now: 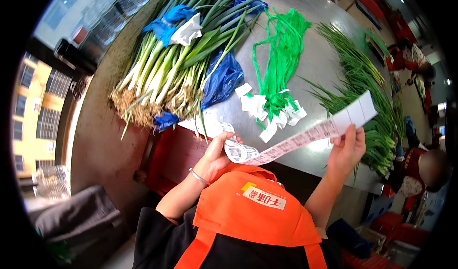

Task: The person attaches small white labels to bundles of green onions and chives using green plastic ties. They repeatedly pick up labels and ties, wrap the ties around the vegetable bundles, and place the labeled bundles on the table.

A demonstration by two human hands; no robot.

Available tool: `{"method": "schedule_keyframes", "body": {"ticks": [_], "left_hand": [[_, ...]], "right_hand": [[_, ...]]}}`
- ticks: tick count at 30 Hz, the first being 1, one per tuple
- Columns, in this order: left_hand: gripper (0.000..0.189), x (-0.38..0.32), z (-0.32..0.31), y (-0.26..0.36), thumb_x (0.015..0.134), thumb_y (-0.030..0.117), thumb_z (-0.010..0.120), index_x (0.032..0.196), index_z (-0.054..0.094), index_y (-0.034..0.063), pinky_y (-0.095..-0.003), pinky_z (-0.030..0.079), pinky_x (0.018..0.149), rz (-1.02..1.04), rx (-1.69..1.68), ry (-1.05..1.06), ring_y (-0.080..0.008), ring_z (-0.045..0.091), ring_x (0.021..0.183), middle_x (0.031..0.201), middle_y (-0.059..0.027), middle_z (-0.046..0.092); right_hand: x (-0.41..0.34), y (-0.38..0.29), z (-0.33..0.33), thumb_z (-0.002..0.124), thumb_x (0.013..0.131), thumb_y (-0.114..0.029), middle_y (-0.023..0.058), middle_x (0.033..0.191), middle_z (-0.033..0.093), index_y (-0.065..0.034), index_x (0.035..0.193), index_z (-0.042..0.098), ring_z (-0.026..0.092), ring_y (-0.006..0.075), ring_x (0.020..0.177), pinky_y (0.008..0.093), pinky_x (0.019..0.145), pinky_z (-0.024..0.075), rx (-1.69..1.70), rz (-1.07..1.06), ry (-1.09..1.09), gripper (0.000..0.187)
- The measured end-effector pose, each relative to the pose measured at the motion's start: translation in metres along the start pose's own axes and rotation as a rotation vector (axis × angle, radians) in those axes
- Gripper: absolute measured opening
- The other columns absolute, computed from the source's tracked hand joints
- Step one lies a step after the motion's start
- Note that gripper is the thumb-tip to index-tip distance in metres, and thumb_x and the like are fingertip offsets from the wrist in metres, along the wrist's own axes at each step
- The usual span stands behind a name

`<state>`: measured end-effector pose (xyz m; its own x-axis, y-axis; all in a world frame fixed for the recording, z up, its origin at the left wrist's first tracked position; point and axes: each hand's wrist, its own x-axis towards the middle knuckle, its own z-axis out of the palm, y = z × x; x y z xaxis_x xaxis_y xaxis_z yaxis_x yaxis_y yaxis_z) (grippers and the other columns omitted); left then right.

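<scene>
A long strip of printed labels [293, 143] stretches between my two hands above the front of a metal table [229, 115]. My left hand [217, 153] holds its curled, looped end. Fingers of my right hand [347, 148] pinch the strip near its far end, where several white segments are blank. Beyond the strip lies a bundle of green mesh net bags [284, 50], with white tags [254, 104] clustered at the near end. Green onions [372, 125] lie in a long pile beside my right hand.
Leeks with muddy roots [157, 72], tied with blue and white plastic, rest on blue plastic bags [223, 79] at the left. A red crate [175, 158] sits below the table edge. Glass jars [107, 18] line the window side. Other people [415, 176] are at the right.
</scene>
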<state>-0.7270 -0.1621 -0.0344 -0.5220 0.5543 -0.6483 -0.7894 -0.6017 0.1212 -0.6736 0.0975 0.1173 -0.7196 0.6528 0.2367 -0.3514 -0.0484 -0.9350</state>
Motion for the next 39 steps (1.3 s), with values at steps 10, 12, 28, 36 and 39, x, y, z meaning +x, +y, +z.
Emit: {"method": "schedule_keyframes", "body": {"ticks": [10,12,28,36,39], "left_hand": [[0.03,0.001,-0.004,0.022,0.079,0.01,0.051,0.107,0.049,0.0003,-0.0412,0.05,0.079,-0.242,-0.158,0.017,-0.0212,0.057,0.076,0.083,-0.0096,0.054],[0.026,0.003,-0.005,0.017,0.08,0.011,0.054,0.103,0.05,0.0014,-0.0395,0.051,0.076,-0.173,-0.162,-0.08,-0.0189,0.057,0.071,0.079,-0.0065,0.055],[0.023,-0.097,-0.064,-0.171,0.082,0.029,0.062,0.092,0.052,0.0114,-0.0315,0.05,0.06,0.872,-0.559,0.342,-0.0097,0.05,0.059,0.071,0.0016,0.049],[0.065,-0.219,-0.1,-0.296,0.085,0.071,0.025,0.094,0.049,0.0117,-0.03,0.046,0.052,1.459,-0.858,0.615,-0.0125,0.046,0.053,0.067,-0.0004,0.047],[0.038,-0.256,-0.117,-0.333,0.091,0.045,0.037,0.093,0.053,0.0106,-0.0308,0.047,0.053,1.58,-0.893,0.558,-0.0134,0.051,0.057,0.071,-0.0023,0.054]], "right_hand": [[0.027,0.068,0.033,0.053,0.091,-0.01,0.0047,0.072,0.056,-0.0037,0.081,0.05,0.05,0.0107,0.055,0.0237,0.056,0.0431,-0.104,0.152,-0.058,0.012],[0.031,0.076,0.037,0.053,0.092,-0.01,0.0038,0.071,0.054,-0.0039,0.081,0.049,0.048,0.0101,0.055,0.0234,0.055,0.042,-0.127,0.198,-0.101,0.013],[-0.012,0.092,0.072,0.05,0.094,-0.015,0.0027,0.075,0.053,-0.0057,0.088,0.05,0.042,0.0089,0.061,0.0226,0.059,0.0366,0.065,0.695,-0.956,0.01],[-0.135,0.069,0.059,0.05,0.094,-0.015,0.0007,0.067,0.051,-0.0079,0.081,0.049,0.042,0.0077,0.058,0.0227,0.055,0.037,0.164,0.912,-1.515,0.015],[-0.17,0.058,0.052,0.053,0.093,-0.016,0.0,0.067,0.05,-0.0084,0.081,0.049,0.043,0.0079,0.054,0.0218,0.051,0.0368,0.153,0.97,-1.645,0.015]]}}
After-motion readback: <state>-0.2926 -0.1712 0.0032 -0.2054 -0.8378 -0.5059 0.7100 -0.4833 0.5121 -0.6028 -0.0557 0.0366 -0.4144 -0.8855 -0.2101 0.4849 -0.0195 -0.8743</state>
